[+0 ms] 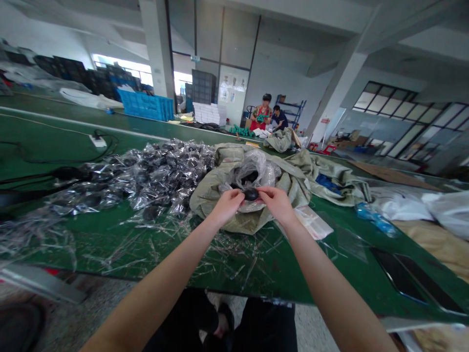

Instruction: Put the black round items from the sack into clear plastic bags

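My left hand (pixel 227 205) and my right hand (pixel 277 204) meet above a pale green woven sack (pixel 207 200), pinching a small black object (pixel 251 194) from either side. It looks rounded, but its exact kind is hard to tell. Just behind my hands, a clear plastic bag (pixel 252 168) with dark contents sits in the sack's opening. To the left lies a heap of dark items in clear plastic wrap (pixel 157 176). Thin clear plastic scraps (pixel 223 254) litter the green table (pixel 256 278) in front of my hands.
A plastic sleeve (pixel 313 222) lies near my right hand. A blue bottle (pixel 375 220) and white bags (pixel 403 205) lie further right. A power strip (pixel 97 141) and black cables (pixel 66 172) sit at left. Two co-workers (pixel 271 115) work far ahead, beyond another sack (pixel 279 141).
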`<state>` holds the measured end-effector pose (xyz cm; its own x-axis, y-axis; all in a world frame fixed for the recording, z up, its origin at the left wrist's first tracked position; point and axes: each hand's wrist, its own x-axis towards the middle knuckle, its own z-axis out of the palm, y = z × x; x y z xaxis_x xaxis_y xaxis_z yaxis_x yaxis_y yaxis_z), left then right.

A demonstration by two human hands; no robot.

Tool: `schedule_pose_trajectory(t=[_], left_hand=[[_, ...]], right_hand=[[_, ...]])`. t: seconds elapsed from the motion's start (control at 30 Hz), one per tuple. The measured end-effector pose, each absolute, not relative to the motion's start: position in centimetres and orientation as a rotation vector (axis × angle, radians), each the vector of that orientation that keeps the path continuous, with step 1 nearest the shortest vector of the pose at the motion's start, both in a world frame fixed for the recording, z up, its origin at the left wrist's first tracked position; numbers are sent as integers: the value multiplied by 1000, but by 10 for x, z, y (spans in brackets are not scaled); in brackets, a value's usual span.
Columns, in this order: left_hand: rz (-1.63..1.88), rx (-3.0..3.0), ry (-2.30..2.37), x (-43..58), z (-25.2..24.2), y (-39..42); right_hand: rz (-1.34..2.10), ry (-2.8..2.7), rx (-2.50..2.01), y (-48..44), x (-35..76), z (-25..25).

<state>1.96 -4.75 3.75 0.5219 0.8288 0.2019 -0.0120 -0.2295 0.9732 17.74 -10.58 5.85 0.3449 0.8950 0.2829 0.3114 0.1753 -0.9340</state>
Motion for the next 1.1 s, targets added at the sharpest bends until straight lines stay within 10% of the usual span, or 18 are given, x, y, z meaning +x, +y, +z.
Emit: schedule_pose_trajectory(t=[1.1], left_hand=[[998,1380,98,1,20,-43]], right_hand=[[120,-1486,-1333,-144,148,77]])
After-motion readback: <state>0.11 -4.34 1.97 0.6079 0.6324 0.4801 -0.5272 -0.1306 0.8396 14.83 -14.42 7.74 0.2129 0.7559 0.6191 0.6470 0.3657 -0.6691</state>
